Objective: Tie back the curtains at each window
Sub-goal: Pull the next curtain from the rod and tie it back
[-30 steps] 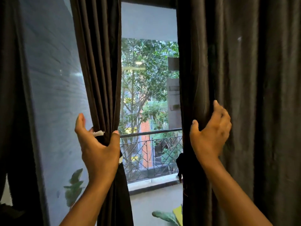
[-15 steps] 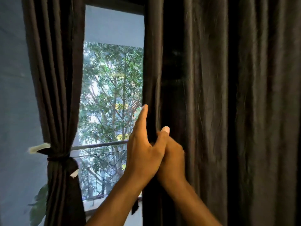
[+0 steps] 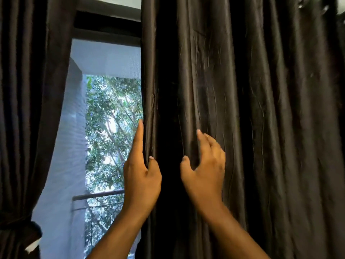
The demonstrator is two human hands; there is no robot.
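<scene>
Hanging loose, the dark right curtain [image 3: 252,109] fills most of the view and hides the window's right part. The left curtain [image 3: 24,109] is cinched by a tie [image 3: 20,224] low at the left edge. Between them show window glass [image 3: 106,58], trees and a railing [image 3: 97,195]. The left hand [image 3: 141,176] pinches the right curtain's edge, forefinger straight; the right hand [image 3: 205,169], fingers loosely spread, touches its folds.

No text, label, brand, number or sign can be read in the head view.
</scene>
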